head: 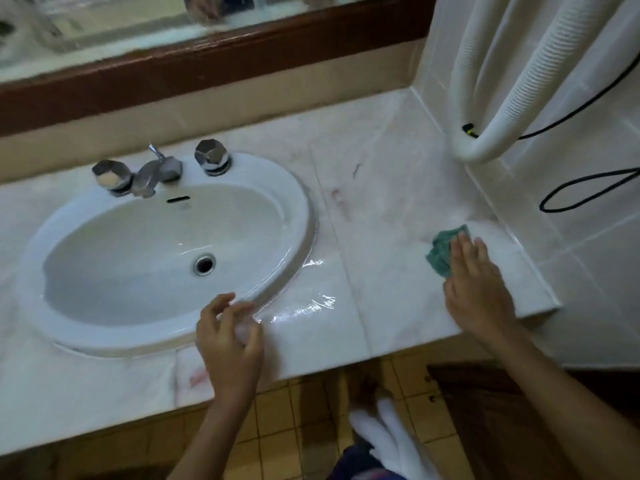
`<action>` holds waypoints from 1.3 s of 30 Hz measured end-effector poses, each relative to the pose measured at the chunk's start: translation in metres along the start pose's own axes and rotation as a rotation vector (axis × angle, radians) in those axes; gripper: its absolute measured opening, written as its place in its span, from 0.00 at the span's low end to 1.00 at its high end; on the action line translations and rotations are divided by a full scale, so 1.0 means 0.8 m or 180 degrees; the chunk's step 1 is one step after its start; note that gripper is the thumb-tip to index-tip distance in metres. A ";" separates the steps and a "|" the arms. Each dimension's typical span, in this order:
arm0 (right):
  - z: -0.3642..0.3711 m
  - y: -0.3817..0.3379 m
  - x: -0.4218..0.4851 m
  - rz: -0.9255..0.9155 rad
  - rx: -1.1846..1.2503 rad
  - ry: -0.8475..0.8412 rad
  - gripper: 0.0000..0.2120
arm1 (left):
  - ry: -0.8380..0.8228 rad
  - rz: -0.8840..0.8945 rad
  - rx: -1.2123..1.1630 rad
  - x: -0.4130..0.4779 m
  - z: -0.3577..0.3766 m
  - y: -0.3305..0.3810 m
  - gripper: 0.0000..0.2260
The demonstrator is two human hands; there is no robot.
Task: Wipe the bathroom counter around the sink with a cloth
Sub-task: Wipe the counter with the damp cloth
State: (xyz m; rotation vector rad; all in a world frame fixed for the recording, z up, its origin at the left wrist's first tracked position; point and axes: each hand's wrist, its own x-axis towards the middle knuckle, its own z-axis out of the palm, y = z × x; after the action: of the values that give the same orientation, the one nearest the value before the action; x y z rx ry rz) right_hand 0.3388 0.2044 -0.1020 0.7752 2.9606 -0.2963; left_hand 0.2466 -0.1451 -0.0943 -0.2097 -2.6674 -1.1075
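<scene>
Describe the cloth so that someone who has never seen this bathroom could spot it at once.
Start at the white sink and go right along the pale counter to its far end by the tiled wall. The cloth lies there under the flat right hand. It is the only green thing on the counter, small and crumpled.

Pale marble surface [381,244], basin on the left, rag out on the right.
White oval sink [302,202] sits sunk into it, wet streaks [311,308] glinting just beside its front rim; a crumpled green cloth [440,252] lies near the right end by the tiled wall [571,244], faint reddish smudges [341,199] showing between the two.
</scene>
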 end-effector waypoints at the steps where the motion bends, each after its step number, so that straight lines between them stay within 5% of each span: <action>1: 0.002 -0.016 0.003 0.0165 0.0012 0.0033 0.30 | 0.0073 -0.0121 0.0046 -0.021 -0.017 -0.012 0.12; 8: 0.029 -0.171 0.009 -0.0038 0.0118 0.0045 0.30 | 0.0288 -0.0967 0.0786 -0.068 -0.103 -0.102 0.18; 14: 0.076 -0.320 -0.095 -0.0725 0.0382 0.0060 0.32 | 0.0178 -0.1365 0.1096 -0.084 -0.134 -0.161 0.24; 20: 0.069 -0.212 -0.096 -0.2389 -0.0265 -0.0081 0.29 | 0.0188 -0.1303 0.0905 -0.084 -0.131 -0.170 0.26; 24: 0.053 -0.176 -0.052 -0.1277 0.0012 0.0060 0.28 | 0.0211 -0.1138 0.0734 -0.087 -0.136 -0.171 0.23; 28: 0.065 -0.242 -0.055 -0.0412 0.0365 0.0324 0.28 | 0.0163 -0.1081 0.0549 -0.090 -0.143 -0.178 0.23; 34: 0.100 -0.384 -0.141 -0.0295 0.0616 0.0205 0.31 | -0.0064 -0.0926 0.0285 -0.097 -0.154 -0.189 0.29; 39: 0.118 -0.476 -0.197 -0.0057 0.0797 0.0060 0.32 | -0.0084 -0.0755 -0.0528 -0.105 -0.183 -0.215 0.24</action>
State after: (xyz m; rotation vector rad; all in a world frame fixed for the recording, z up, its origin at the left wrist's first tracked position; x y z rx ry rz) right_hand 0.2907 -0.2155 -0.1128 0.7782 2.9853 -0.6748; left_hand 0.3134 -0.3734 -0.1342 0.0661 -2.6762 -1.4081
